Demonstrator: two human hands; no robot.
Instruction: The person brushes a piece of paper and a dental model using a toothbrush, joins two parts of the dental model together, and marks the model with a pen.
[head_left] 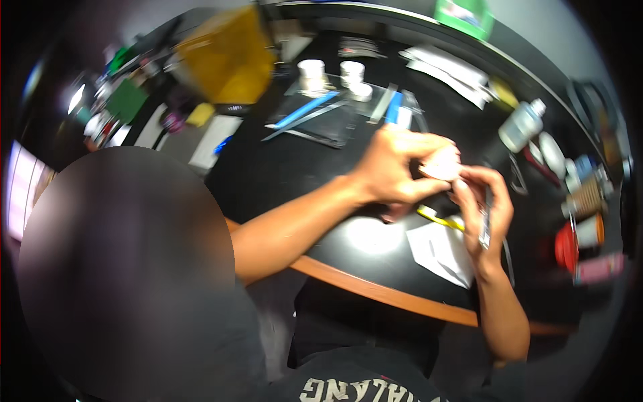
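My left hand (pixel 402 164) grips a small pale, rounded piece (pixel 441 165), washed out by bright light, between thumb and fingers. Close against its right side, my right hand (pixel 485 208) is closed around a slim silvery tool (pixel 485 231), whose working end is hidden by my fingers. Blur keeps me from telling whether the tool touches the piece. Below the hands, a yellow strip-like item (pixel 439 217) lies by a white sheet (pixel 441 253) on the black table (pixel 295 201).
White tubs (pixel 311 72) and blue-handled strips (pixel 307 110) lie at the back. A clear bottle (pixel 522 126) and a red container (pixel 566 245) stand to the right. A yellow box-like object (pixel 228 57) is at far left. A large dark blurred round shape (pixel 127 268) covers the lower left.
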